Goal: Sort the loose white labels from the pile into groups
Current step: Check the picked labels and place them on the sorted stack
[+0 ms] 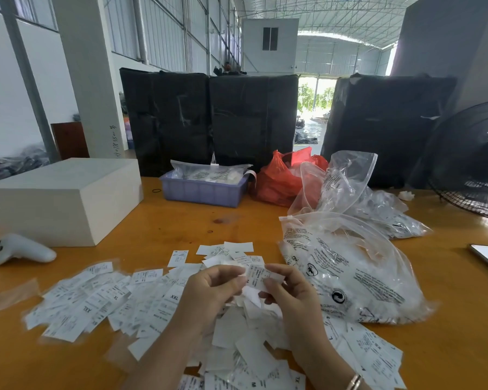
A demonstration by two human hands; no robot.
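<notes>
Held label [258, 275] pinched between left hand [209, 288] and right hand [286, 289], above pile [245, 342] on bench [181, 220]. Long axis roughly upright. XXL group [102, 302] lying to the left, nearer left hand.

The pile of labels [237, 333] lies on the table [181, 220]. Behind it sits the tray [203, 190]. A box [62, 198] stands left of the tray, a printed bag [355, 277] right of the pile.

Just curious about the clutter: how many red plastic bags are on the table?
1. The red bag sits at the table's far side, between the purple tray and the clear bags. More could be hidden behind.
</notes>
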